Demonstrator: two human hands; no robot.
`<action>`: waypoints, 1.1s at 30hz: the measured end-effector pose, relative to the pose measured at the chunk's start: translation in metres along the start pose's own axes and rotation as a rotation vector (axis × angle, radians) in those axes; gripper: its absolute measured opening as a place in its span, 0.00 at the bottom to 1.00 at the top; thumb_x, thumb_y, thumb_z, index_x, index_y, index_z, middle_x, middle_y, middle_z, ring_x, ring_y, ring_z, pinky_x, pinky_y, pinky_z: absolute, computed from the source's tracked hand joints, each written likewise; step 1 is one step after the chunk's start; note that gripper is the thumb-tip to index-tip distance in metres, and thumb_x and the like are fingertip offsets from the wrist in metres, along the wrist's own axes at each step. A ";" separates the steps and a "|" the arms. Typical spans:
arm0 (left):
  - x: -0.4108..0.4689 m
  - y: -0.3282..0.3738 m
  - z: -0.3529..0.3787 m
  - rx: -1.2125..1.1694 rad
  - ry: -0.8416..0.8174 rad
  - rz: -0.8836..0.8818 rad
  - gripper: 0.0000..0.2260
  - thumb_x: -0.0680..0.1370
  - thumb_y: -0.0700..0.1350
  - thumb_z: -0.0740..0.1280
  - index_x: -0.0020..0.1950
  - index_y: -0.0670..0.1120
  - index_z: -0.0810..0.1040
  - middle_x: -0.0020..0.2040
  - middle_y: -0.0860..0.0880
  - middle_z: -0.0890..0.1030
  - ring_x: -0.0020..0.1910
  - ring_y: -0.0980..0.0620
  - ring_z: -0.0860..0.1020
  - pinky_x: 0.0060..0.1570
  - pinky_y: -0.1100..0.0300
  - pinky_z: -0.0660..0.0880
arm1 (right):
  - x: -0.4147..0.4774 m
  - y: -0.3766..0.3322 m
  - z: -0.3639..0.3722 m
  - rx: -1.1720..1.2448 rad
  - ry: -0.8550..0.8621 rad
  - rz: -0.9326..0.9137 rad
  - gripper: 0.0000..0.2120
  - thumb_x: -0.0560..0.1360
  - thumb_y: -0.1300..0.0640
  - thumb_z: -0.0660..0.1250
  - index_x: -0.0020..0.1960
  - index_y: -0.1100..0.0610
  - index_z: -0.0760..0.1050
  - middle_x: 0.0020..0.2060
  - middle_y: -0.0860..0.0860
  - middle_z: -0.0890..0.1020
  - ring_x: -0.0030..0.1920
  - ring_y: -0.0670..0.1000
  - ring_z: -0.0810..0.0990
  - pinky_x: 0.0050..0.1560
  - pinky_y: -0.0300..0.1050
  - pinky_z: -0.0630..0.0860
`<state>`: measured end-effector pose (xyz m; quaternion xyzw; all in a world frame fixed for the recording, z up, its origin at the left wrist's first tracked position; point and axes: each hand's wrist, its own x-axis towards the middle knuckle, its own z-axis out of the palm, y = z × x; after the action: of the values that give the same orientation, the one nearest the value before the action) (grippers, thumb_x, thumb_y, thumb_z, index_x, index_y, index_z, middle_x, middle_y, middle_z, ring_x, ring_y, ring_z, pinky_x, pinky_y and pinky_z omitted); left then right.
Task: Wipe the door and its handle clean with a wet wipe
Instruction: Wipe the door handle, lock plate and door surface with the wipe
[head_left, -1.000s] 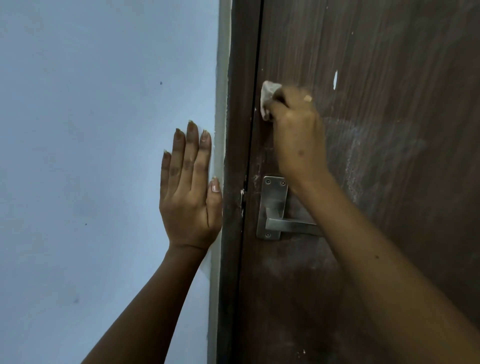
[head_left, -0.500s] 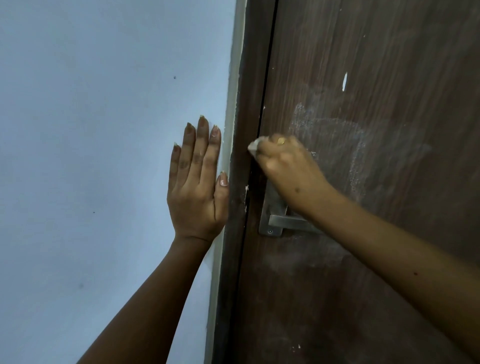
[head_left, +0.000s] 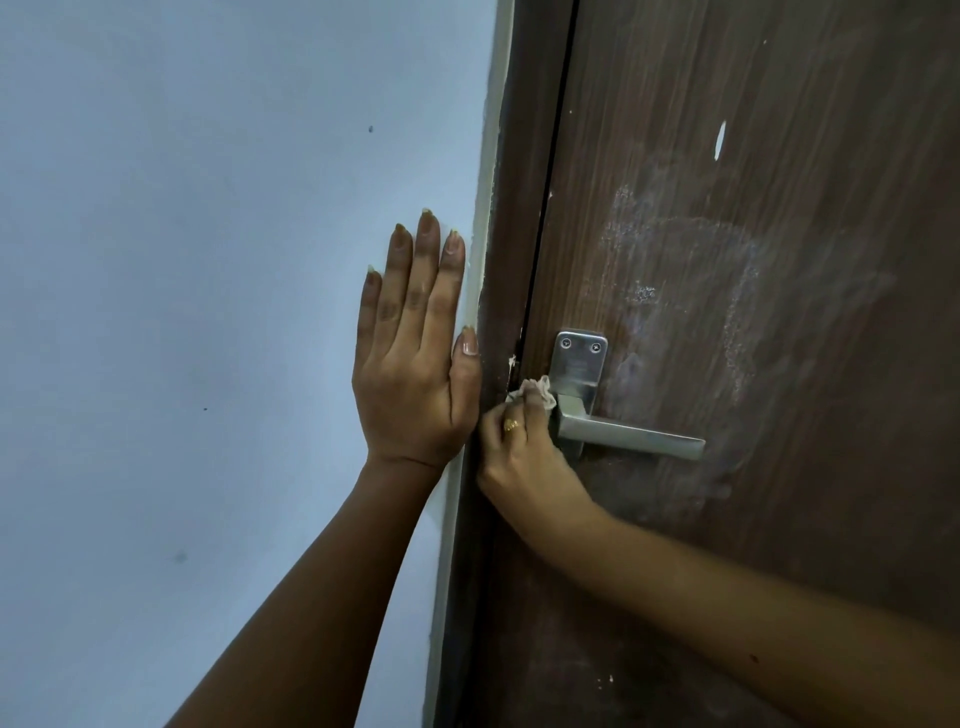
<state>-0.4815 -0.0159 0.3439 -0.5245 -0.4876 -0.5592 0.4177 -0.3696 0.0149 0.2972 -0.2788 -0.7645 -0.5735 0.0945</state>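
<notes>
Wet wipe (head_left: 531, 391) lower now, right hand (head_left: 519, 447) beside handle (head_left: 623, 434)

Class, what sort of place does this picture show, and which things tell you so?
Probably an indoor doorway in a home or office: a brown wood-grain door with a metal lever handle, set in a frame beside a painted wall.

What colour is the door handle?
Silvery grey metal; the handle shows clearly in the head view.
</notes>
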 end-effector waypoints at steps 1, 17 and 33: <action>0.000 0.000 0.000 -0.002 0.002 0.000 0.23 0.79 0.45 0.52 0.74 0.40 0.63 0.74 0.40 0.64 0.76 0.43 0.59 0.76 0.52 0.52 | -0.006 -0.006 0.005 -0.034 0.016 -0.015 0.18 0.72 0.69 0.52 0.53 0.68 0.78 0.44 0.64 0.80 0.47 0.65 0.80 0.58 0.60 0.74; -0.001 0.001 0.002 0.014 0.017 -0.008 0.23 0.79 0.44 0.54 0.74 0.40 0.62 0.74 0.40 0.63 0.76 0.45 0.57 0.76 0.51 0.53 | -0.089 -0.030 0.082 0.308 0.211 0.065 0.23 0.78 0.64 0.43 0.72 0.68 0.56 0.72 0.62 0.58 0.71 0.58 0.59 0.74 0.53 0.49; -0.002 0.003 0.002 0.018 0.029 0.002 0.23 0.79 0.44 0.52 0.74 0.39 0.63 0.74 0.38 0.63 0.76 0.42 0.57 0.76 0.48 0.54 | -0.071 -0.034 0.073 0.614 0.113 0.110 0.26 0.78 0.50 0.52 0.73 0.60 0.57 0.73 0.54 0.57 0.73 0.49 0.55 0.74 0.46 0.45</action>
<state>-0.4779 -0.0151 0.3421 -0.5129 -0.4859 -0.5621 0.4299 -0.3162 0.0535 0.2123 -0.2460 -0.8791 -0.3247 0.2476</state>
